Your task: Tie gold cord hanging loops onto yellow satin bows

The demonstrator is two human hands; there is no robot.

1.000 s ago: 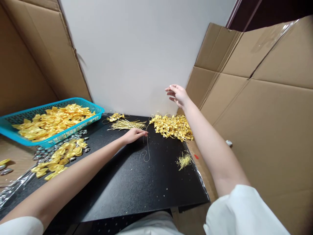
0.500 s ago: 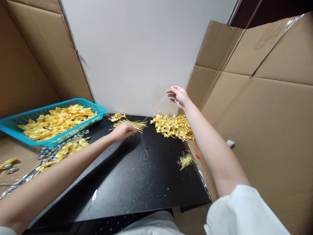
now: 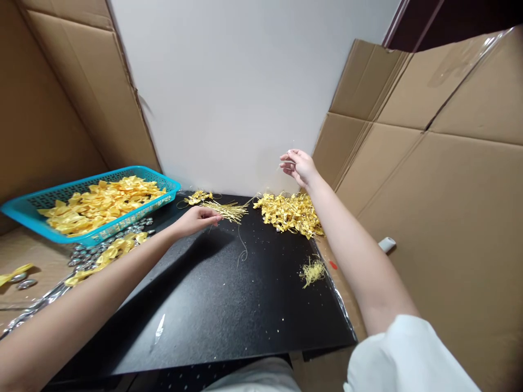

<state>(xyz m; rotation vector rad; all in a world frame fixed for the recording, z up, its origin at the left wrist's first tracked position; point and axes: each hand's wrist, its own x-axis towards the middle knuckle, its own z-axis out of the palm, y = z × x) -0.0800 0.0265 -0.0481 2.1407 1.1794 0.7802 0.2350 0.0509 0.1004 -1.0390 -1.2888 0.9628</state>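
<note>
My left hand (image 3: 195, 219) rests low on the black mat (image 3: 229, 305), fingers pinched together beside a bundle of gold cords (image 3: 226, 209). A thin gold cord (image 3: 243, 247) trails down from there and curls on the mat. My right hand (image 3: 298, 166) is raised above a heap of finished gold bows (image 3: 289, 212), fingers loosely curled and pinching the far end of a thin cord that is barely visible.
A teal basket (image 3: 30, 215) full of yellow ribbon bows stands at the left, with loose bows (image 3: 110, 251) and silver beads (image 3: 84, 253) in front of it. A small tangle of gold trimmings (image 3: 312, 270) lies near the mat's right edge. Cardboard sheets (image 3: 429, 179) wall in both sides.
My left hand drew back left from the mat's middle to the cord bundle. The loose cord slid with it. My right hand stayed raised, dropping slightly.
</note>
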